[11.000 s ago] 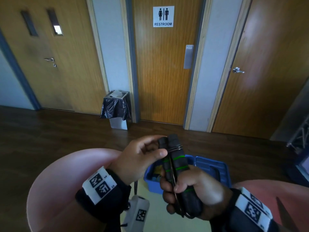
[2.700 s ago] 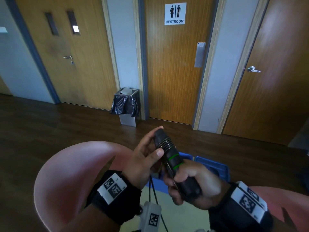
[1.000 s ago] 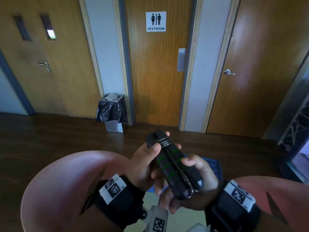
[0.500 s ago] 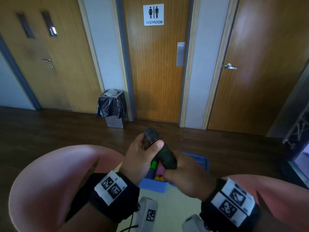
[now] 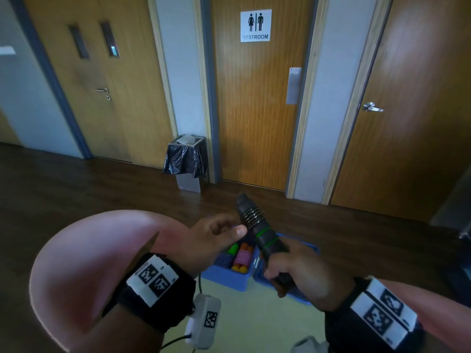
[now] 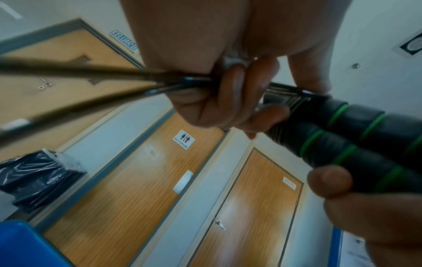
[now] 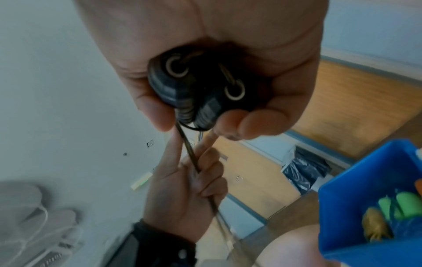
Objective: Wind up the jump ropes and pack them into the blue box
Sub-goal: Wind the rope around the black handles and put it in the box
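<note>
The paired black handles (image 5: 265, 240) are clasped in the right hand (image 5: 300, 271), above the blue box (image 5: 229, 278). The cord (image 7: 194, 162), partly coiled around them, is pinched by the left hand (image 5: 211, 240).

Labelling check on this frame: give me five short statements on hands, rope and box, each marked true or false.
1. The right hand grips both black handles together. True.
2. The left hand is empty. False: its fingers pinch the rope cord.
3. Several turns of cord are already wound around the handles. True.
4. The blue box is empty. False: coloured jump ropes already lie in it.
5. The black handles have red bands. False: the bands are green.
</note>
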Demonstrator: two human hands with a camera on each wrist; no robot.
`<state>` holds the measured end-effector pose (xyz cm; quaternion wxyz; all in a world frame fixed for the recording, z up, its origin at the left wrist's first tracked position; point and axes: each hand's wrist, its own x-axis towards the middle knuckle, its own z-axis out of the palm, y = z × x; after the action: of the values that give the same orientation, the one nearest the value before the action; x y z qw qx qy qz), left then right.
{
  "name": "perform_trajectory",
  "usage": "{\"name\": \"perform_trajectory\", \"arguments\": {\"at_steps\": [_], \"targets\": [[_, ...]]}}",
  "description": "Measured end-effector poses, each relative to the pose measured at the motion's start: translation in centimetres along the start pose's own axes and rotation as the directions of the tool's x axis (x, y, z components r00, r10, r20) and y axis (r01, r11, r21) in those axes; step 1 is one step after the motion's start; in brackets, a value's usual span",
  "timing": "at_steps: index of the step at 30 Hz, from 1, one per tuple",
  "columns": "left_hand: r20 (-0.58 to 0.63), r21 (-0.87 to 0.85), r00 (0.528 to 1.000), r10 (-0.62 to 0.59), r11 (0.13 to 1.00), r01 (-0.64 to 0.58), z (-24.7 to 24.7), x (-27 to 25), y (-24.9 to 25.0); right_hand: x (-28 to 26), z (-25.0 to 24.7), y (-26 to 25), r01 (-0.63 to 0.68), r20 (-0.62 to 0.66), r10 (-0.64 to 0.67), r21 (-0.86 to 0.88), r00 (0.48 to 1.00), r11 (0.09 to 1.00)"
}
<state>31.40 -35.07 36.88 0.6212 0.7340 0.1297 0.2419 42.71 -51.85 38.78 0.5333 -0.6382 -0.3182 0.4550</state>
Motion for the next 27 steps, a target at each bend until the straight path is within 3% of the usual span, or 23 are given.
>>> {"name": "perform_trajectory", "arguments": {"at_steps": [4, 7, 11, 14, 18, 20, 22, 24, 26, 27], "targets": [[0.041, 0.162, 0.999, 0.012, 0.987, -0.019, -0.2, -0.7, -0.1, -0.4, -0.7, 0.1, -0.019, -0.023, 0.019, -0.022, 1.000, 1.000], [-0.067, 0.154, 0.995, 0.075, 0.986, -0.064, 0.7, -1.0, -0.1, -0.5, -0.6, 0.2, -0.027, 0.037, 0.023, 0.094, 0.999, 0.995], [-0.179, -0.122, 0.984, 0.024, 0.991, -0.047, 3.4, -1.3, -0.7, -1.1, -0.1, 0.4, -0.074, 0.194, 0.014, 0.306, 0.981, 0.949], [-0.165, -0.339, 0.985, -0.045, 0.941, -0.014, 4.8, -1.3, -0.3, -1.6, -0.3, 0.5, -0.154, 0.350, -0.004, 0.420, 0.937, 0.894], [-0.084, -0.345, 0.996, 0.025, 0.937, -0.052, 5.5, -1.7, 0.6, -1.9, -0.8, 0.6, -0.218, 0.511, -0.084, 0.503, 0.856, 0.836], [-0.070, -0.307, 0.996, 0.047, 0.950, -0.066, 5.6, -1.6, 0.9, -1.9, -1.2, 0.7, -0.219, 0.530, -0.093, 0.496, 0.843, 0.840], [-0.099, -0.245, 0.994, 0.052, 0.967, -0.075, 5.6, -1.3, 1.0, -1.8, -1.5, 0.5, -0.214, 0.489, -0.023, 0.424, 0.872, 0.880], [-0.151, -0.208, 0.989, 0.007, 0.977, -0.038, 5.6, -1.0, 0.6, -1.7, -1.6, -0.1, -0.216, 0.359, 0.094, 0.317, 0.929, 0.923], [-0.241, -0.187, 0.969, -0.054, 0.982, 0.008, 5.4, -0.7, 0.0, -1.1, -1.6, -0.1, -0.110, 0.073, 0.101, 0.132, 0.992, 0.985], [-0.292, -0.137, 0.954, -0.070, 0.990, 0.031, 5.4, -0.5, -0.3, -0.9, -1.5, 0.0, -0.029, -0.088, 0.026, -0.027, 0.996, 0.999]]}}
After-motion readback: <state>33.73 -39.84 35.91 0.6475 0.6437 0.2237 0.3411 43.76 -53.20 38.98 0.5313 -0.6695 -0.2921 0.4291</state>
